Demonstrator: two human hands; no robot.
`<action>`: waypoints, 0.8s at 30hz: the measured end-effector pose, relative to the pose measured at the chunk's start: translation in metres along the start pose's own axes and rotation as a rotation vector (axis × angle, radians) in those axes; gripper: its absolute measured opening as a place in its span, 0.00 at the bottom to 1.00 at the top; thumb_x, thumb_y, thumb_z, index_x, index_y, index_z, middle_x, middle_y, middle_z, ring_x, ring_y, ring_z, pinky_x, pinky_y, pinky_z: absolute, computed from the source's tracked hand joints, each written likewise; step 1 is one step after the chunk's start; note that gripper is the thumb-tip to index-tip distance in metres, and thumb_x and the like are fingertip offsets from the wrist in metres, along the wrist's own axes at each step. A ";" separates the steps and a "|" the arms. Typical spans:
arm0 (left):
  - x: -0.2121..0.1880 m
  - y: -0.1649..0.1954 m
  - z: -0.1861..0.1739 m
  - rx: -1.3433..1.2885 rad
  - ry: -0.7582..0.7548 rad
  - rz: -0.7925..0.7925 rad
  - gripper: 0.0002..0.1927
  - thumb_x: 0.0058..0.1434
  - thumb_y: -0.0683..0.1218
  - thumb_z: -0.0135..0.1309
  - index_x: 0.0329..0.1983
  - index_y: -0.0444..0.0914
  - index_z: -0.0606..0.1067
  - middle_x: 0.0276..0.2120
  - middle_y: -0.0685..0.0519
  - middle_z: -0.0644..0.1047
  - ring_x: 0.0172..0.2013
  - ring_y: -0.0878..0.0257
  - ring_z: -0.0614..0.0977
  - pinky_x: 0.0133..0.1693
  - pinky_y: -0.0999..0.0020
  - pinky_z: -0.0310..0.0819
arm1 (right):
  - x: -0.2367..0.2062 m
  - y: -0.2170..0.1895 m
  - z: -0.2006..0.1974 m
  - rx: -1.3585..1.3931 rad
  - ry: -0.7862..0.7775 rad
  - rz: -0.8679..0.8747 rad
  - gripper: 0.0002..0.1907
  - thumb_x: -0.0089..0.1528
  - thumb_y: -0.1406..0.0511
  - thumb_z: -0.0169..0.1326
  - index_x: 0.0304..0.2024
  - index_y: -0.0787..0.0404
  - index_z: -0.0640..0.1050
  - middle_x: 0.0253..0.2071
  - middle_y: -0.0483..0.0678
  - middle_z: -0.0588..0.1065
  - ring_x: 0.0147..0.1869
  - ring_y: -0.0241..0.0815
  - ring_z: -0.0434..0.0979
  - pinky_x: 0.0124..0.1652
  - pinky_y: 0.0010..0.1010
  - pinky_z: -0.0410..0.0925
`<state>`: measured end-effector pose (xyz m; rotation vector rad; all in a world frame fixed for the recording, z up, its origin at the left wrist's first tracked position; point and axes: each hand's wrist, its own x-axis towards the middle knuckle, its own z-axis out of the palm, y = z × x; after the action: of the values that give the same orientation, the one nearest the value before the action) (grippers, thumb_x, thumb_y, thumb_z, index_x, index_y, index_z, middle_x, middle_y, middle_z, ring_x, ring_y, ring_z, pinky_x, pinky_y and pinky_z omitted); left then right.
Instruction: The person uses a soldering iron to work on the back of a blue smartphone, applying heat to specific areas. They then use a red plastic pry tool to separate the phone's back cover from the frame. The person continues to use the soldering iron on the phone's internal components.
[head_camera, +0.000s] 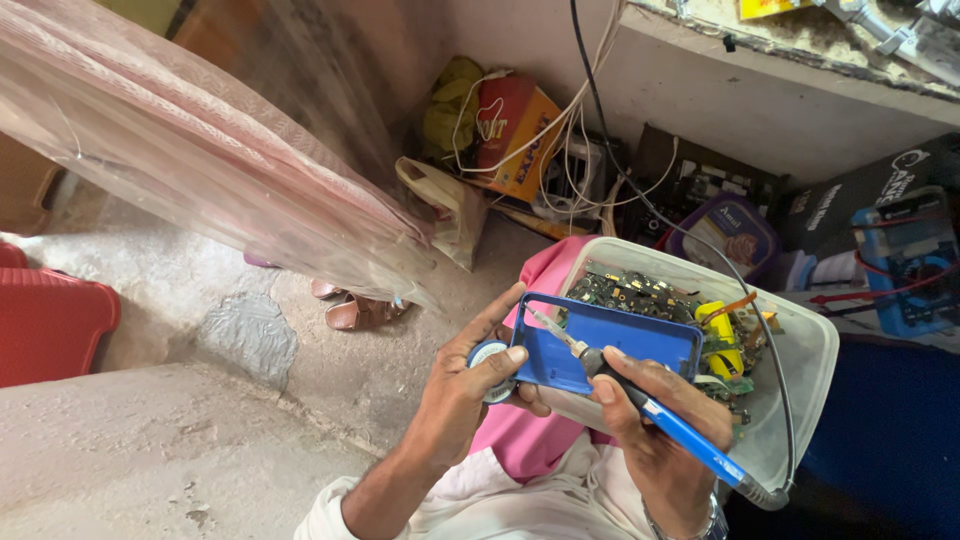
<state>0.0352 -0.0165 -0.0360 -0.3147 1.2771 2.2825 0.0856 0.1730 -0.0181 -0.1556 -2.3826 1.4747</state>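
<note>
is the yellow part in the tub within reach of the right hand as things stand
Probably yes, though not freely: the right hand is wrapped around the blue soldering iron. The yellow part lies uncovered in the open plastic tub, just beyond it.

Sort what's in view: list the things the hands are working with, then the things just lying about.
In use:
left hand
solder spool
blue phone case
right hand
soldering iron

Lying about:
tub of circuit boards
sandals
red stool
multimeter
</note>
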 end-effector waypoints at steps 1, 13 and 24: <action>0.000 0.000 0.001 0.004 0.002 -0.001 0.36 0.62 0.39 0.53 0.75 0.35 0.62 0.33 0.51 0.72 0.27 0.64 0.81 0.32 0.60 0.87 | -0.001 0.000 -0.001 0.031 -0.003 0.000 0.13 0.59 0.69 0.64 0.46 0.67 0.82 0.33 0.49 0.81 0.31 0.33 0.79 0.30 0.21 0.69; -0.002 0.001 0.001 0.016 0.001 -0.001 0.35 0.62 0.39 0.53 0.75 0.35 0.62 0.32 0.52 0.71 0.27 0.64 0.81 0.32 0.60 0.87 | -0.002 0.000 -0.003 -0.044 -0.005 -0.024 0.14 0.59 0.67 0.65 0.46 0.67 0.83 0.34 0.50 0.81 0.32 0.33 0.80 0.31 0.21 0.70; -0.003 0.002 -0.001 0.014 0.003 0.001 0.36 0.62 0.39 0.53 0.75 0.36 0.62 0.33 0.51 0.72 0.27 0.64 0.81 0.32 0.61 0.87 | -0.005 -0.004 0.000 0.113 -0.016 0.073 0.13 0.61 0.68 0.62 0.47 0.68 0.82 0.33 0.50 0.82 0.34 0.35 0.84 0.33 0.21 0.73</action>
<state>0.0371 -0.0193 -0.0342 -0.3123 1.2946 2.2730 0.0906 0.1701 -0.0158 -0.2060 -2.3217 1.6449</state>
